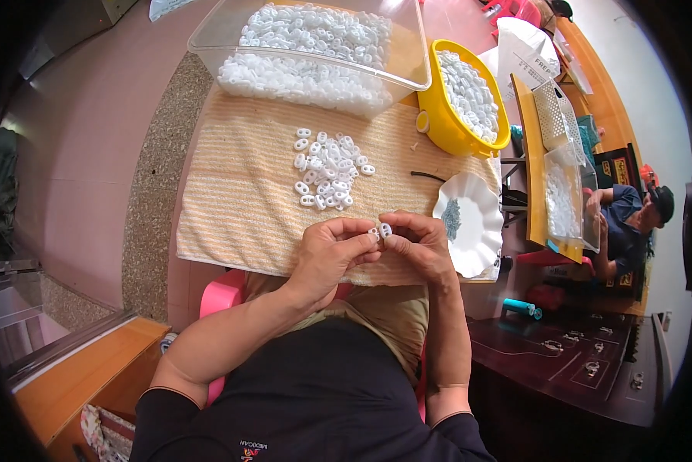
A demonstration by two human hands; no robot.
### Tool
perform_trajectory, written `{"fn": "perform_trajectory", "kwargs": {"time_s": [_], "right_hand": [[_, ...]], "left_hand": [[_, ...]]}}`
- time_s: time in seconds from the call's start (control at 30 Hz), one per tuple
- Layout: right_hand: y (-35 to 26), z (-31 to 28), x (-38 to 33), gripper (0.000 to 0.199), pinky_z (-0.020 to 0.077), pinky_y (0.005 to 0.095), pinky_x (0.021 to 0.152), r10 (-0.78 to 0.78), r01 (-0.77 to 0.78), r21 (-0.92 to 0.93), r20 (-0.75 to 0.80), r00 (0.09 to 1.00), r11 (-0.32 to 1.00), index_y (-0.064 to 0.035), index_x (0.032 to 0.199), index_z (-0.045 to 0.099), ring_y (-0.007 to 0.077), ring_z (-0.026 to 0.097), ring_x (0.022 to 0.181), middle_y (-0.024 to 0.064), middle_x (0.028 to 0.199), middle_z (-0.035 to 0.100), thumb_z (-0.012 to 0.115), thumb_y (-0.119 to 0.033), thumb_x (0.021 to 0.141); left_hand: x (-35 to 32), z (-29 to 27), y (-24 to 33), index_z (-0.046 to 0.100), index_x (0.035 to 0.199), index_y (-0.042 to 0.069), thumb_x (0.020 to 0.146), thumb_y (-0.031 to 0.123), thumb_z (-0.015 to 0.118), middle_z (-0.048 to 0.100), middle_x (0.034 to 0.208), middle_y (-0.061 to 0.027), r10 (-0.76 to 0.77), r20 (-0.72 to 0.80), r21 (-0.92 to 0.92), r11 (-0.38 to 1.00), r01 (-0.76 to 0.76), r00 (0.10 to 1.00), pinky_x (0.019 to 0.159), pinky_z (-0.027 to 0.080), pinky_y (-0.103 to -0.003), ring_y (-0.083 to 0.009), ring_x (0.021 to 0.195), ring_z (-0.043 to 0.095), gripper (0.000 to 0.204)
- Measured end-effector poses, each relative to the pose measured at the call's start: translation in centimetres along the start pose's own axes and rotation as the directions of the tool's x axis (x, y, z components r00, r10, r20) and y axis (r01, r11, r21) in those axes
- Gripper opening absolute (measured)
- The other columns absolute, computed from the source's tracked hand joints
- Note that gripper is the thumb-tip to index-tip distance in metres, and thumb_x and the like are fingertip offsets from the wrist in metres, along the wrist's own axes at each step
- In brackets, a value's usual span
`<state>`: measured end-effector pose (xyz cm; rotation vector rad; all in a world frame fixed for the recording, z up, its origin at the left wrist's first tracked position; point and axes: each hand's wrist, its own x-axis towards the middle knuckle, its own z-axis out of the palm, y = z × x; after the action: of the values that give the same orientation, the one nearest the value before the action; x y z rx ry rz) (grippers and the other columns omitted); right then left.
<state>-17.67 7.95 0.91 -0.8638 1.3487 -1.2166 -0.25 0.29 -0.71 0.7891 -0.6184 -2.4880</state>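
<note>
Both hands meet above the towel's near edge. My right hand (pixel 424 245) pinches a small white oval two-hole plastic piece (pixel 386 229) between thumb and forefinger. Against it, my left hand (pixel 329 252) grips another small white part (pixel 374 232), mostly covered by the fingertips. A loose pile of similar white two-hole pieces (pixel 330 171) lies on the towel just beyond my hands. To the right of my right hand sits a white scalloped plate (pixel 481 250) with a heap of tiny grey-blue bits (pixel 452 220), too small to make out.
Beyond the pile, a clear plastic bin (pixel 404 73) holds many white pieces. A yellow tub (pixel 436 115) of white pieces stands beside it. A thin black strip (pixel 427 175) lies near the plate on the striped towel (pixel 238 185). Another person (pixel 627 219) sits at the far right.
</note>
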Motion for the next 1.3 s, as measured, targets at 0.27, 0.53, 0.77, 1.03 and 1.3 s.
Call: {"fn": "perform_trajectory", "kwargs": {"time_s": [0.27,0.53,0.77,1.03,1.3], "right_hand": [[-0.1,0.3,-0.1,0.030,0.0519,0.0249,0.081,0.019,-0.019,0.006,-0.010,1.000,1.000,0.0044,0.112,0.062,0.0125,0.064,0.089,0.0069,0.098,0.067,0.068,0.002,0.083],[0.5,0.0,-0.1,0.029,0.0515,0.0250,0.082,-0.001,0.001,-0.009,0.002,1.000,1.000,0.0044,0.110,0.063,0.0128,0.063,0.092,0.0063,0.099,0.066,0.068,0.002,0.082],[0.1,0.3,-0.4,0.028,0.0517,0.0255,0.082,0.028,-0.028,0.049,-0.002,1.000,0.998,0.0047,0.110,0.063,0.0131,0.063,0.091,0.0071,0.099,0.066,0.067,0.003,0.083],[0.6,0.4,-0.6,0.028,0.0520,0.0259,0.081,-0.001,0.001,0.159,0.000,1.000,0.987,0.0047,0.112,0.062,0.0134,0.063,0.090,0.0075,0.100,0.067,0.066,0.001,0.084],[1.4,0.0,-0.2,0.030,0.0462,0.0251,0.081,-0.207,0.194,0.150,0.075,0.976,0.969,0.0007,0.110,0.065,0.0143,0.058,0.091,0.0086,0.101,0.061,0.071,-0.008,0.082]], "left_hand": [[0.0,0.0,0.0,0.063,0.103,-0.002,0.087,0.003,0.063,0.066,0.096,-0.0088,0.005,0.010,0.009,1.000,-0.005,1.000,0.076,0.057,-0.025,-0.0132,0.081,0.065,0.016],[-0.1,0.2,0.0,0.062,0.102,-0.001,0.087,0.003,0.064,0.066,0.094,-0.0088,0.007,0.007,0.021,1.000,-0.007,1.000,0.075,0.057,-0.025,-0.0135,0.080,0.065,0.015],[0.2,-0.3,-0.3,0.061,0.098,0.001,0.086,0.003,0.065,0.066,0.091,-0.0079,-0.004,0.026,0.008,1.000,0.004,1.000,0.073,0.056,-0.025,-0.0133,0.078,0.065,0.013],[0.0,0.1,0.2,0.062,0.098,0.001,0.087,0.003,0.064,0.067,0.094,-0.0081,-0.042,0.062,-0.043,0.998,0.045,0.997,0.074,0.057,-0.026,-0.0139,0.080,0.065,0.011],[0.0,0.1,0.5,0.061,0.095,0.004,0.087,0.005,0.066,0.067,0.093,-0.0074,-0.073,0.156,-0.093,0.992,0.088,0.985,0.073,0.057,-0.026,-0.0145,0.080,0.065,0.010]]}}
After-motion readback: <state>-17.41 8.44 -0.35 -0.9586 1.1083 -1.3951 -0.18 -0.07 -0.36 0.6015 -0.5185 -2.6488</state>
